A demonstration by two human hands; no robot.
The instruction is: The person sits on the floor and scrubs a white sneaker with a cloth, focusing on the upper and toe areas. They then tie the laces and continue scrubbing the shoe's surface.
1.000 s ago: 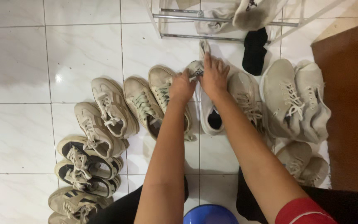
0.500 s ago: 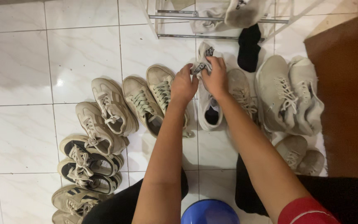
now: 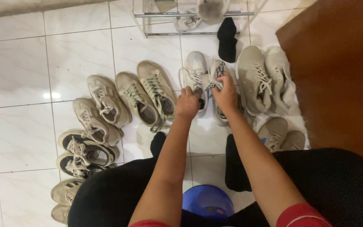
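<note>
The white sneaker [image 3: 195, 75] lies on the tiled floor [image 3: 17, 63], toe pointing away from the person, between a beige pair and a grey shoe. Its heel opening is covered by the left hand [image 3: 188, 103], which is closed over the rear of the shoe. The right hand [image 3: 226, 93] pinches a small patterned white-and-black sock [image 3: 216, 72], bunched and soft, held just beside the sneaker's right edge. Half a second ago both hands worked the sock together above the shoe; now the left hand has dropped to the heel and the sock stays with the right hand alone. The view has also shifted, so the shoe row sits higher in the picture.

To the left, the beige sneakers with green laces [image 3: 148, 94] lie side by side, canvas worn and soiled. Further left sit beige lace-up shoes [image 3: 99, 109] and black-and-white sneakers [image 3: 85, 157]. To the right lie bulky grey sneakers [image 3: 263, 80] with thick white laces. A black sock [image 3: 227, 38] hangs from a metal rack [image 3: 181, 14] at the top. A blue round plastic object [image 3: 206, 201] shows between the person's knees. A brown mat [image 3: 337, 71] covers the right side.
</note>
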